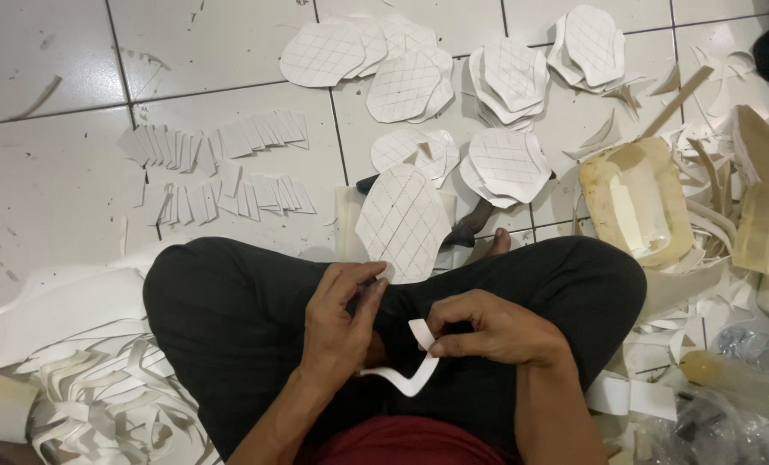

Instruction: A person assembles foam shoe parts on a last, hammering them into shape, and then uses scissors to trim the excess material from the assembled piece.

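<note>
Below, white tiled floor (49, 198); left hand (337, 323), right hand (488, 331) each grip white strip (406, 379).

The strip (409, 375) pinched between the left hand (337, 323) and the right hand (492, 331) is plain white, and the oval piece (402, 226) standing on the knee is white too, crossed by thin dark lines in a diamond grid. The same grid marks the white cut shapes (453, 77) piled on the floor (49, 172), whose tiles are glossy white with dark grout lines, while the small rectangular pieces (217, 168) laid in rows are plain pale grey-white. The trousers (229, 319) are black, the shirt hem (402, 443) is dark red, and the tray (636, 202) at the right is yellowish cream.
</note>
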